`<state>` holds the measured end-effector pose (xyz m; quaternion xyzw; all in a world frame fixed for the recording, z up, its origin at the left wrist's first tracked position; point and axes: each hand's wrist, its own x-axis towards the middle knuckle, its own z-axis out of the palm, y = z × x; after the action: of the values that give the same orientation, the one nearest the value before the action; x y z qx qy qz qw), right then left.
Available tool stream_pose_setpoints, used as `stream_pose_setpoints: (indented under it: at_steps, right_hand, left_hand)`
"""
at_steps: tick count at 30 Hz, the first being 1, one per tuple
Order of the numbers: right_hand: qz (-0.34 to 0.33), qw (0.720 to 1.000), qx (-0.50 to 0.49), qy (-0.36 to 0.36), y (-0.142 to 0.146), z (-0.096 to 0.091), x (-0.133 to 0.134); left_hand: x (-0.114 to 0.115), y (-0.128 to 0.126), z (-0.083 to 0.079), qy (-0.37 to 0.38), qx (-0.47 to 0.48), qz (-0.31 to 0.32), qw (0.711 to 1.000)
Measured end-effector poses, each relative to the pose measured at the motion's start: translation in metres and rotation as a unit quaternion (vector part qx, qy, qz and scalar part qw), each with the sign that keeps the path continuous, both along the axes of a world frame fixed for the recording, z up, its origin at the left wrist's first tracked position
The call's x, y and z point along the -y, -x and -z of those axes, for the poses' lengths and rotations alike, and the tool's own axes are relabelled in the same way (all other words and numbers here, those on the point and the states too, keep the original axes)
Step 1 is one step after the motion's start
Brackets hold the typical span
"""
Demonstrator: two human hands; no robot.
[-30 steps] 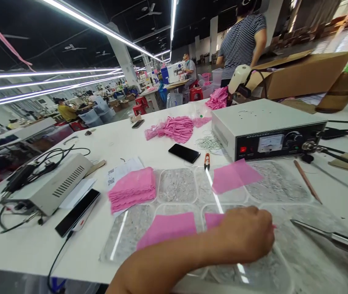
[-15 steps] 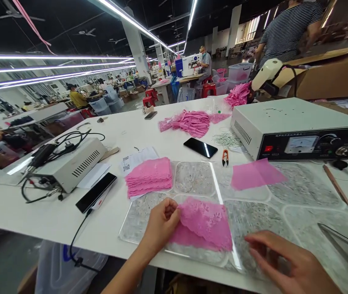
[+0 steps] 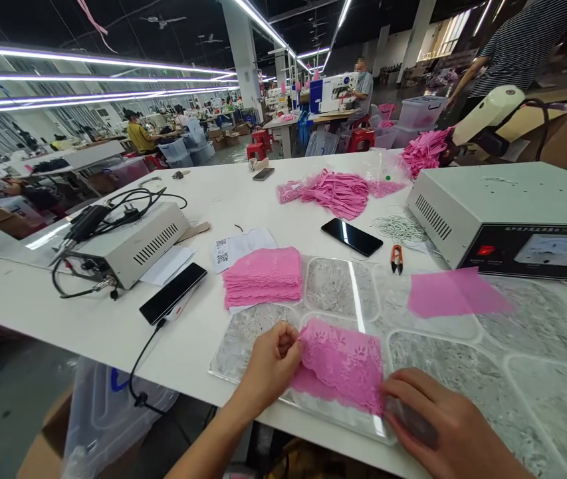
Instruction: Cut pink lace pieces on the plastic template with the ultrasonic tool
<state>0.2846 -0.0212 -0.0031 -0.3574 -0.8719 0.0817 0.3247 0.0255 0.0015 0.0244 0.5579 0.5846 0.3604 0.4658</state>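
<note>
A pink lace piece with a floral pattern and a scalloped edge lies partly over a plain pink layer on the glossy marble-look mat. My left hand pinches its left edge between thumb and fingertips. At the lower right corner of the lace, my right hand has its thumb and fingers closed on the edge. Behind my left hand a stack of pink lace pieces rests on white paper. A flat sheer pink piece lies farther right on the mat.
Orange-handled thread snips and a black phone lie beyond the mat. Another phone, plugged into a cable, is at left near a grey machine box. A larger machine stands right. Pink straps lie at the back.
My right hand has moved left onto the lace's right corner and closed there. My left hand keeps its pinch. The view has turned, so surroundings sit differently in the frame.
</note>
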Motion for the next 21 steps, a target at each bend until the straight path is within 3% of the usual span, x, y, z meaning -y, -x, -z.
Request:
stream_pose_setpoints:
  at_steps: [6, 11, 16, 21]
  right_hand:
    - [-0.007, 0.999, -0.016, -0.029, 0.007, -0.005, -0.009]
    - [-0.040, 0.999, -0.005, -0.030, 0.012, -0.018, -0.013]
    - [-0.059, 0.997, 0.028, -0.049, 0.011, -0.014, -0.008]
    - [-0.066, 0.993, 0.055, -0.075, 0.004, -0.011, -0.008]
  left_hand:
    - [-0.003, 0.006, 0.002, -0.009, -0.023, 0.006, 1.000]
    - [0.002, 0.019, -0.004, -0.044, -0.112, 0.002, 0.993]
    - [0.017, 0.031, -0.004, -0.086, -0.197, 0.014, 0.977]
    - [0.028, 0.046, 0.004, -0.202, -0.265, 0.121, 0.935]
